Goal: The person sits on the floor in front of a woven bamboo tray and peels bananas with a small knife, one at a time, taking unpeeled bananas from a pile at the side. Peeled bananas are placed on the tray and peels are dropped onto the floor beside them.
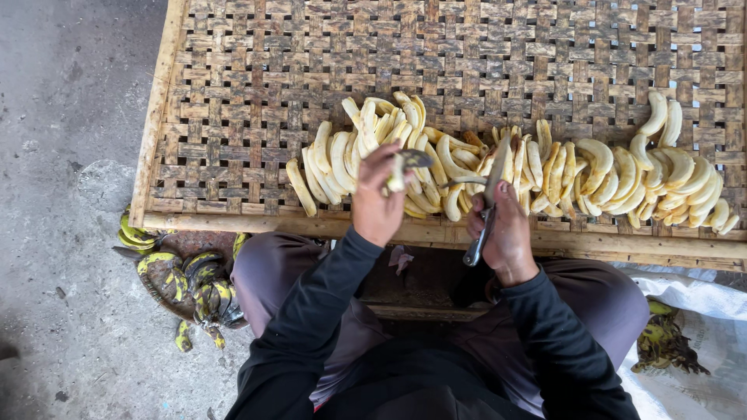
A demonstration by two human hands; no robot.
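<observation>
Banana [402, 167], partly peeled, sits pinched in my left hand [379, 198], fingers closed around it just above the near edge of the woven tabletop [257, 70]. My right hand [507, 233] is clenched on a knife [488, 201], blade pointing away from me. Peeled bananas [607, 175] lie in a row across the weave. Peels [191, 284] lie on the floor at left; at right I think a white sack [700, 299] holds more.
</observation>
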